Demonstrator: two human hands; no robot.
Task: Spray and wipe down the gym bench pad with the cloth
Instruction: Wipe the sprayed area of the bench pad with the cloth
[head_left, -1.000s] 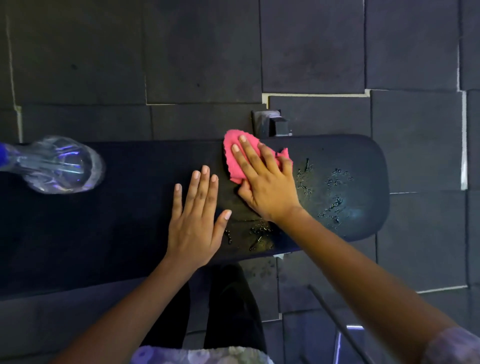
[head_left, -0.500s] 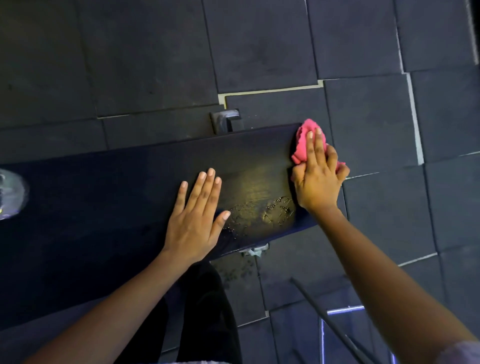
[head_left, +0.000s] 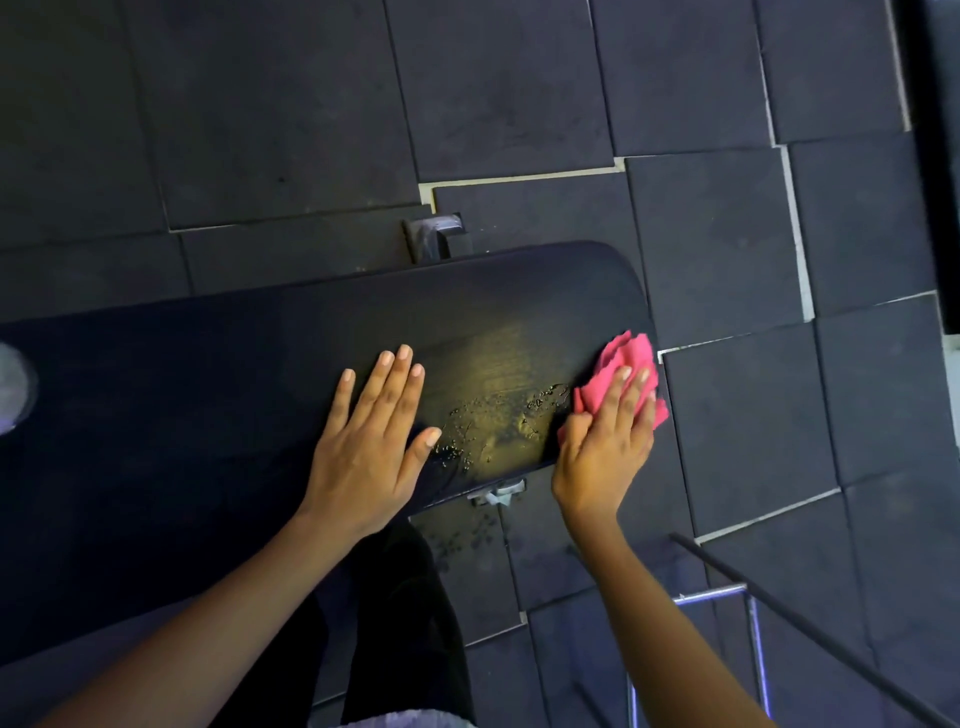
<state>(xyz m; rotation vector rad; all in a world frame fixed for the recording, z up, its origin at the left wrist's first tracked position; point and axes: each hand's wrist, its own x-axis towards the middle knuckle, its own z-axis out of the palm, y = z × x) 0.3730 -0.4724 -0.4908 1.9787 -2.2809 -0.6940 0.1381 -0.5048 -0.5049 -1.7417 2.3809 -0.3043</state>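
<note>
Black bench pad (head_left: 208, 389) crosses dark floor tiles (head_left: 519, 93), droplets (head_left: 483, 421) beading near its right end. At that end a pink cloth (head_left: 626, 358) lies pressed under the straight fingers of the right hand (head_left: 602, 452); the left hand (head_left: 369, 447) rests flat on the pad, holding nothing.

Black bench pad (head_left: 208, 395), spray droplets (head_left: 488, 423), pink cloth (head_left: 629, 358) at its right end

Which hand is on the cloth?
The right hand: it presses the pink cloth at the end of the pad. The left hand lies flat on bare pad, holding nothing.
</note>
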